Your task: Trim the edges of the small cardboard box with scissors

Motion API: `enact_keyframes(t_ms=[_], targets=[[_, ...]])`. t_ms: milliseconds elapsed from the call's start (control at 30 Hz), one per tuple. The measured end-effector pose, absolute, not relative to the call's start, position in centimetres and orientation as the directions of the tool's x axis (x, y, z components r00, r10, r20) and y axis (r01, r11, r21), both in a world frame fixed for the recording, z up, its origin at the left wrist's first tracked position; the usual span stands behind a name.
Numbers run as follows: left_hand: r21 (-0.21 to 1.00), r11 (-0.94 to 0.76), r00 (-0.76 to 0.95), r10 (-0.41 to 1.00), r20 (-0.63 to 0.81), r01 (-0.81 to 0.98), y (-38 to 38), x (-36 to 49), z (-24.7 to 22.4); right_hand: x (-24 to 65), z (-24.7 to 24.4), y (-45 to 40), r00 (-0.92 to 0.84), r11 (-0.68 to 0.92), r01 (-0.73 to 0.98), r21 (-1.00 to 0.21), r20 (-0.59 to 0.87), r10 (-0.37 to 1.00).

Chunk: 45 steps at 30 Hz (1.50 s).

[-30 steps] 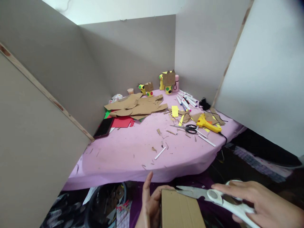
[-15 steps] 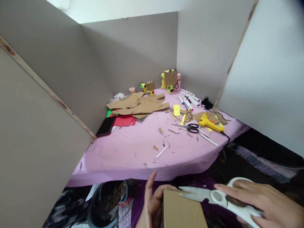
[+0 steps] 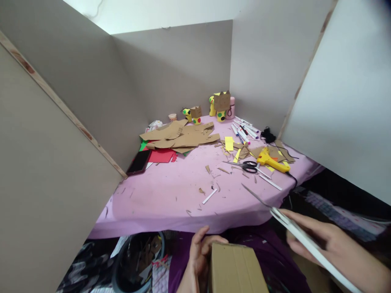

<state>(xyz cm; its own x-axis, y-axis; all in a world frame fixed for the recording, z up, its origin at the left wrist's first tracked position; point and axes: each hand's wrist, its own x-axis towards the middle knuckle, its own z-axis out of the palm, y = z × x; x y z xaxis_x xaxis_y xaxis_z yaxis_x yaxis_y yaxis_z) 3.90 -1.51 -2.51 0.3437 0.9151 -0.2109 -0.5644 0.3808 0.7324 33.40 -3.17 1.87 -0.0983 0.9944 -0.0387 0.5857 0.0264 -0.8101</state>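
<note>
A brown cardboard box [image 3: 236, 268] is at the bottom centre, below the table's front edge. My left hand [image 3: 200, 256] grips its left side, with the thumb or a finger raised and other fingers behind the top edge. White-handled scissors [image 3: 305, 242] are in my right hand [image 3: 330, 244], to the right of the box and apart from it. Their blades look closed, seen edge-on, and point up and left over the table's front edge.
On the pink-covered table [image 3: 159, 195] lie cardboard sheets [image 3: 189, 136], a phone [image 3: 139, 162], black-handled scissors [image 3: 249, 166], a yellow glue gun [image 3: 273, 162], several markers [image 3: 244, 129] and scraps. A bin [image 3: 139, 260] stands below left. Grey panels [image 3: 177, 65] surround the table.
The white scissors have moved off the box's top edge, up and to the right, and turned edge-on; their blades were apart before. My left hand still holds the box. The view has shifted slightly.
</note>
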Motion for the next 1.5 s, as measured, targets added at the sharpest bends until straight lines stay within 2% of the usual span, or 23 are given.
enact_keyframes(t_ms=[100, 167, 267, 433, 633, 733, 833, 967, 1067, 1167, 1267, 1333, 1400, 1500], targets=[[0.739, 0.405, 0.395, 0.896, -0.203, -0.539, -1.1, 3.9, -2.5, 28.6, 2.7, -1.6, -0.168, -0.145, 0.228, -0.963, -0.185, 0.968], [0.754, 0.409, 0.432, 0.883, -0.184, -0.515, -1.0, 3.7, -3.0, 25.7, 3.0, -0.8, -0.302, -0.21, -0.049, -0.976, -0.186, 0.935], [0.805, 0.394, 0.465, 0.869, -0.169, -0.444, -1.0, 3.1, -4.3, 23.3, 2.7, -0.4, -0.424, -0.292, -0.167, -0.942, -0.199, 0.884], [0.838, 0.403, 0.546, 0.823, -0.156, -0.368, -1.2, 2.9, -5.4, 23.5, 1.4, -1.3, -0.496, -0.455, -0.251, -0.854, -0.291, 0.819], [0.856, 0.445, 0.538, 0.805, -0.252, -0.264, -0.4, 3.7, -2.7, 24.7, 1.1, -2.0, -0.461, -0.518, -0.286, -0.807, -0.358, 0.812], [0.868, 0.446, 0.518, 0.807, -0.285, -0.217, 0.8, 4.0, -1.6, 24.9, 1.1, -1.8, -0.346, -0.45, -0.248, -0.858, -0.356, 0.868], [0.892, 0.419, 0.491, 0.821, -0.291, -0.172, 1.4, 3.9, -0.5, 24.9, 1.0, -1.6, -0.204, -0.263, -0.157, -0.952, -0.23, 0.952], [0.963, 0.266, 0.45, 0.865, -0.22, -0.041, 0.4, 4.7, 1.3, 24.1, 0.6, -1.7, -0.232, -0.095, -0.173, -0.98, -0.053, 0.971], [0.993, 0.069, 0.457, 0.883, -0.108, 0.101, -0.8, 6.3, 2.1, 23.5, 0.1, -1.8, -0.241, -0.098, -0.178, -0.979, -0.053, 0.969], [0.991, 0.012, 0.47, 0.879, -0.075, 0.134, -1.2, 6.8, 2.1, 23.5, -0.7, -1.9, -0.215, -0.166, -0.181, -0.969, -0.126, 0.968], [0.992, 0.051, 0.44, 0.893, -0.097, 0.114, -0.6, 5.0, 1.2, 24.0, -1.8, -2.3, -0.155, -0.225, -0.202, -0.953, -0.195, 0.968], [0.988, 0.147, 0.393, 0.907, -0.153, 0.044, -0.2, 3.3, 0.2, 24.4, -2.6, -2.5, -0.112, -0.268, -0.225, -0.937, -0.248, 0.962], [0.964, 0.265, 0.398, 0.886, -0.237, -0.015, -0.3, 2.1, -0.9, 24.5, -3.3, -2.7, -0.087, -0.301, -0.256, -0.919, -0.289, 0.954], [0.941, 0.339, 0.445, 0.846, -0.295, -0.021, -1.4, 2.2, -2.7, 24.2, -3.9, -2.8, -0.05, -0.329, -0.301, -0.895, -0.33, 0.943]])
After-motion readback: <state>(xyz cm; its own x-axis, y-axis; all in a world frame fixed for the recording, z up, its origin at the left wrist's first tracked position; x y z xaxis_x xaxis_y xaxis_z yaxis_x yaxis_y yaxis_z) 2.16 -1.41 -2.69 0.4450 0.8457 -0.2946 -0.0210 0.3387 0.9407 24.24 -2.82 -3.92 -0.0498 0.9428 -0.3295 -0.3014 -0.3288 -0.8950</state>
